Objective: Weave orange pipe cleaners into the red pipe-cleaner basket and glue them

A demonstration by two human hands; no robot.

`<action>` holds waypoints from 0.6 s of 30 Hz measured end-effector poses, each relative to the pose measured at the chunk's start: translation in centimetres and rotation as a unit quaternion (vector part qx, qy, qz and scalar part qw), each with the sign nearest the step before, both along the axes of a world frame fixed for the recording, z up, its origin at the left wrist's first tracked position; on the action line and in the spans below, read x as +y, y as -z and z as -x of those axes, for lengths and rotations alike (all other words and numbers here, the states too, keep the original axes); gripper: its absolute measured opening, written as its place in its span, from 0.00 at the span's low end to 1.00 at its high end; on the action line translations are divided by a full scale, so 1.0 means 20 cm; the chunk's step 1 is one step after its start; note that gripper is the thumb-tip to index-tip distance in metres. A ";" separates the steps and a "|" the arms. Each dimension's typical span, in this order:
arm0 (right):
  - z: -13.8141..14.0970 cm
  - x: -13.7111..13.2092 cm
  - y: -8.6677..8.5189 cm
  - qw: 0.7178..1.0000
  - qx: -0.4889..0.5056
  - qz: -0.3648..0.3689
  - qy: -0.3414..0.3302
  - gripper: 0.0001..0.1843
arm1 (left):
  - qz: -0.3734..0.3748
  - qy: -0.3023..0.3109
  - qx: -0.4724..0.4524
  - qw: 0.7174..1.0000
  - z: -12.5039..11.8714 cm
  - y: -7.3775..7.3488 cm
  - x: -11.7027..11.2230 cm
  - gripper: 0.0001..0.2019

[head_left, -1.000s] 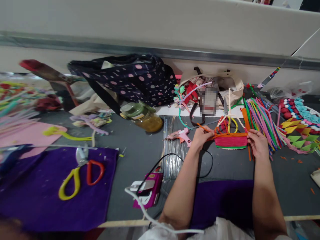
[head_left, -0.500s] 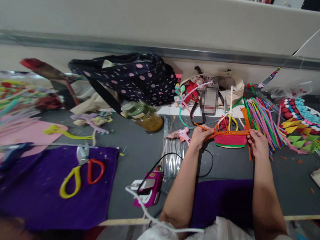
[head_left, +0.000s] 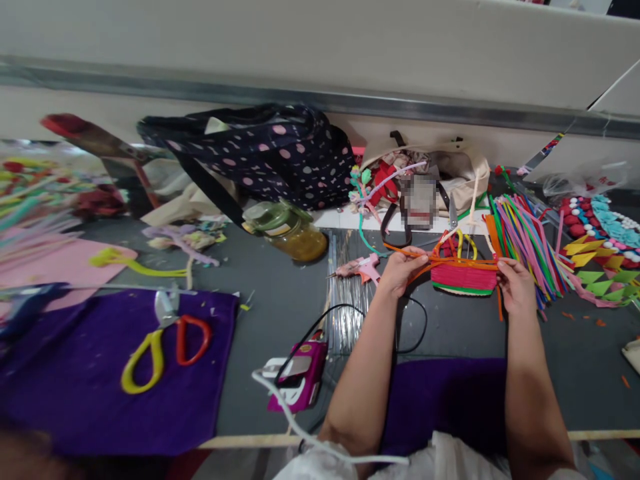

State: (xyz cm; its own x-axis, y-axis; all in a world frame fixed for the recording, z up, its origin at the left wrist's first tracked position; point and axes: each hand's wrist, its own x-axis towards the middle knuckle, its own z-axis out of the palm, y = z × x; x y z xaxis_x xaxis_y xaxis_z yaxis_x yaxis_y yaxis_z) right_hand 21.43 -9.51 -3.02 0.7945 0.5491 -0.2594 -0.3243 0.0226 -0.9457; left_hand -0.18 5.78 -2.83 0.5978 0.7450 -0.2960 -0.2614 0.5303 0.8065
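Note:
A small basket-like piece (head_left: 463, 277) has a pink wrapped side, a green stripe and a pale lower edge. Orange pipe cleaners (head_left: 445, 263) stretch level across its top. My left hand (head_left: 403, 272) pinches them at the left side of the piece, with loose ends sticking out beyond the fingers. At the right corner, my right hand (head_left: 516, 285) is closed on the orange strands and the edge of the piece. Red and yellow loops and pale stems rise behind it. Fingertips partly hide where the strands meet the edge.
Beside my left arm lie a pink glue gun (head_left: 369, 269) and clear glue sticks (head_left: 345, 320). Multicoloured pipe cleaners (head_left: 530, 247) fan out on the right. Scissors (head_left: 143, 363) rest on purple cloth (head_left: 200, 400). A jar (head_left: 300, 240) lies before a dotted bag (head_left: 280, 160).
The pink piece has shifted slightly right, and its pale upright stem leans further right. My hands keep hold of the orange strands, nearly in place.

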 end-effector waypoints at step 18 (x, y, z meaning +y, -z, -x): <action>0.01 0.01 -0.01 1.000 0.012 -0.001 -0.004 0.15 | 0.000 -0.017 -0.031 0.999 0.01 0.02 0.02 0.18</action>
State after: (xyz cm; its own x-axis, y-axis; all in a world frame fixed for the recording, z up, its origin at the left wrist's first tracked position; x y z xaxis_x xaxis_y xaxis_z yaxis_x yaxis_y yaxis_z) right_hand 21.16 -9.35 -2.72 0.7838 0.5556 -0.2774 -0.3472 0.0218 -0.9375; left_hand -0.36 6.15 -3.32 0.5891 0.7655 -0.2586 -0.3289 0.5195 0.7886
